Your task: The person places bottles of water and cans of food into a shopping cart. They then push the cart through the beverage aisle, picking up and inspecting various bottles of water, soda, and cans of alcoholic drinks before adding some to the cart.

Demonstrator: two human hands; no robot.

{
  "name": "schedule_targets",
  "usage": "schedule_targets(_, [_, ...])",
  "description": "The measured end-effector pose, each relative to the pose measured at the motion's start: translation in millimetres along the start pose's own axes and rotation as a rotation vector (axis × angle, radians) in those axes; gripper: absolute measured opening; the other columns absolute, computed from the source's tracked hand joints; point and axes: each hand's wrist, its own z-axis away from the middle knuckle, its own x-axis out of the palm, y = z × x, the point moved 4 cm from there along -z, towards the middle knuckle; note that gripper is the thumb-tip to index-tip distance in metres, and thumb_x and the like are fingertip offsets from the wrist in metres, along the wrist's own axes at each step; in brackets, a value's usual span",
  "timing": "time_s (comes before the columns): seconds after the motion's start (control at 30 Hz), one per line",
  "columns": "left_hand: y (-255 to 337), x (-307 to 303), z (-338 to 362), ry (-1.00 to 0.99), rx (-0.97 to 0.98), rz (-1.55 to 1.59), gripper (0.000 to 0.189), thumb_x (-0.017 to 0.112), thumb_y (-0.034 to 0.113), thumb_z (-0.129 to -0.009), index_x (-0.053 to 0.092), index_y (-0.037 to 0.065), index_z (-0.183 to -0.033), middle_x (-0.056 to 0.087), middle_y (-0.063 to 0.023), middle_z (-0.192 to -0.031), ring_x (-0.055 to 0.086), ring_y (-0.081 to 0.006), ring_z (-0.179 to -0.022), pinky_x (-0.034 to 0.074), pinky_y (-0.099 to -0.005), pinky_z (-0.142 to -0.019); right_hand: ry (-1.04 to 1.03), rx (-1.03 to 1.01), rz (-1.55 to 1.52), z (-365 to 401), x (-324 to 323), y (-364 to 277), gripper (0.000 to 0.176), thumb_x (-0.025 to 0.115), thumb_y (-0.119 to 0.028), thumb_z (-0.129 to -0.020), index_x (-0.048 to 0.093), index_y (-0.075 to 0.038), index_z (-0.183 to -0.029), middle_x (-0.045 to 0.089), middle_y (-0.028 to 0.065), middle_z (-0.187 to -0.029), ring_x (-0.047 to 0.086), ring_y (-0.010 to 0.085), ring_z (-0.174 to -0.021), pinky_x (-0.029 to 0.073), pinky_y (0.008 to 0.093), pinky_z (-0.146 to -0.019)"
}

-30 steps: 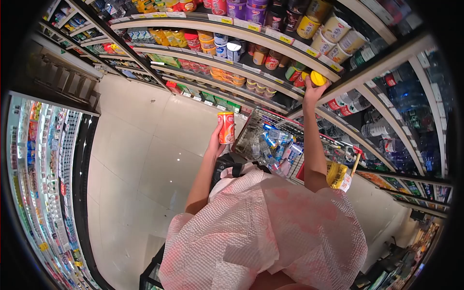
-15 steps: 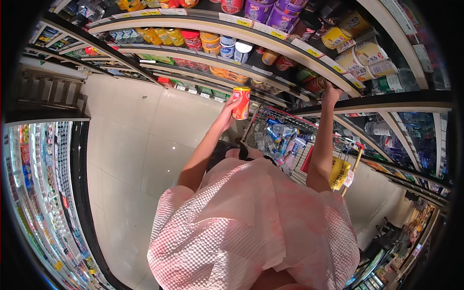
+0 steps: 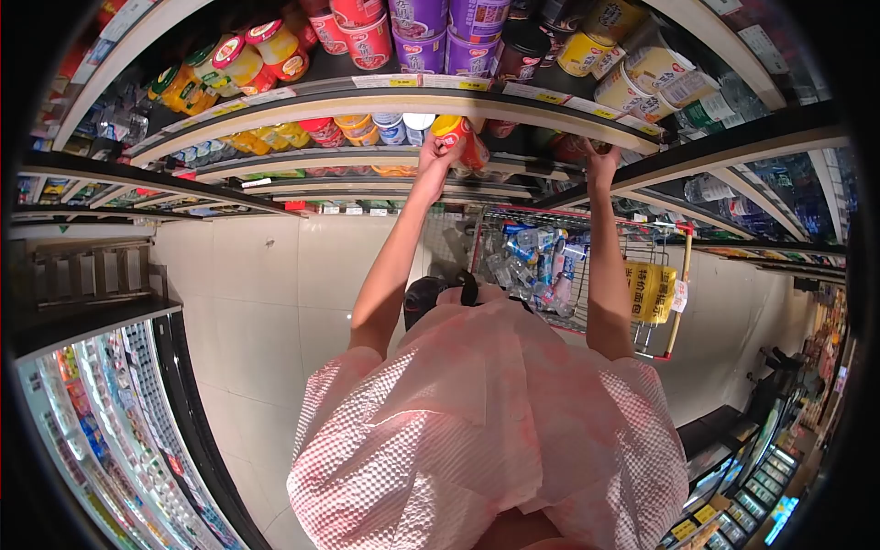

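Observation:
My left hand (image 3: 436, 167) is closed round a red can (image 3: 469, 149) with yellow at its top, held tilted at the front of the lower shelf. Beside that can stand white-lidded tubs and other jars (image 3: 390, 129) in a row. My right hand (image 3: 601, 167) reaches in under the upper shelf edge (image 3: 587, 125), close to dark, shadowed cans (image 3: 570, 145). Its fingertips are mostly hidden there, and I cannot tell whether they grip one.
Above, a shelf carries purple tubs (image 3: 420, 41), red tubs (image 3: 368, 44) and fruit jars (image 3: 275, 48). A shopping cart (image 3: 683, 275) holding plastic bottles (image 3: 541, 261) and a yellow sign (image 3: 649, 291) stands between me and the shelves. Tiled floor (image 3: 266, 302) lies left, a chilled display (image 3: 101, 431) beyond.
My left hand has carried the red can up from in front of the shelves to the lower shelf. My right hand stays under the shelf edge. The view has shifted.

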Motion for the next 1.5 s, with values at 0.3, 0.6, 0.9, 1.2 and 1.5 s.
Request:
schedule_targets(0.3, [42.0, 27.3, -31.6, 0.079, 0.407, -1.172, 0.069, 0.091, 0.012, -0.070, 0.054, -0.004, -0.127, 0.067, -0.0293, -0.121, 0.067, -0.0474, -0.109, 0.054, -0.0507, -0.094, -0.042, -0.187, 0.420, 104.8, -3.0, -62.6, 0.072, 0.078, -0.008, -0.087, 0.044, -0.001, -0.150, 0.041, 0.0208, -0.145, 0.045, 0.0389, -0.136, 0.038, 0.0445, -0.115])
schedule_targets(0.6, [27.2, 27.5, -65.1, -0.241, 0.221, -1.594, 0.066, 0.091, 0.008, -0.068, 0.063, 0.003, -0.128, 0.067, -0.0262, -0.124, 0.062, -0.0463, -0.119, 0.051, -0.0501, -0.102, -0.030, -0.030, 0.301, 210.9, -43.1, -25.0, 0.055, 0.072, -0.004, -0.089, 0.051, -0.002, -0.140, 0.043, 0.0203, -0.140, 0.047, 0.0381, -0.134, 0.044, 0.0440, -0.113])
schedule_targets(0.9, [58.5, 60.2, -56.7, -0.363, 0.709, -1.992, 0.062, 0.090, 0.028, -0.074, 0.069, 0.007, -0.128, 0.070, -0.0232, -0.124, 0.065, -0.0460, -0.114, 0.052, -0.0537, -0.100, -0.080, 0.189, 0.398, 300.8, -101.1, 63.8, 0.040, 0.072, -0.003, -0.084, 0.060, -0.001, -0.123, 0.052, 0.0187, -0.123, 0.058, 0.0381, -0.116, 0.049, 0.0428, -0.100])
schedule_targets(1.2, [51.1, 41.5, -60.8, -0.257, 0.651, -2.214, 0.062, 0.084, 0.046, -0.084, 0.068, 0.005, -0.128, 0.070, -0.0248, -0.124, 0.066, -0.0478, -0.114, 0.054, -0.0544, -0.094, -0.405, 0.684, 0.786, 422.6, -208.6, 250.4, 0.048, 0.079, -0.017, -0.077, 0.062, -0.002, -0.120, 0.062, 0.0300, -0.121, 0.061, 0.0461, -0.117, 0.051, 0.0524, -0.101])
schedule_targets(1.5, [37.1, 38.5, -75.3, -0.238, 0.309, -2.202, 0.041, 0.073, 0.030, -0.098, 0.068, 0.003, -0.129, 0.072, -0.0275, -0.117, 0.068, -0.0464, -0.107, 0.053, -0.0550, -0.090, -0.698, 0.944, 0.891, 414.6, -245.7, 351.5, 0.061, 0.070, -0.017, -0.085, 0.054, -0.005, -0.143, 0.058, 0.0255, -0.139, 0.057, 0.0466, -0.131, 0.052, 0.0505, -0.107])
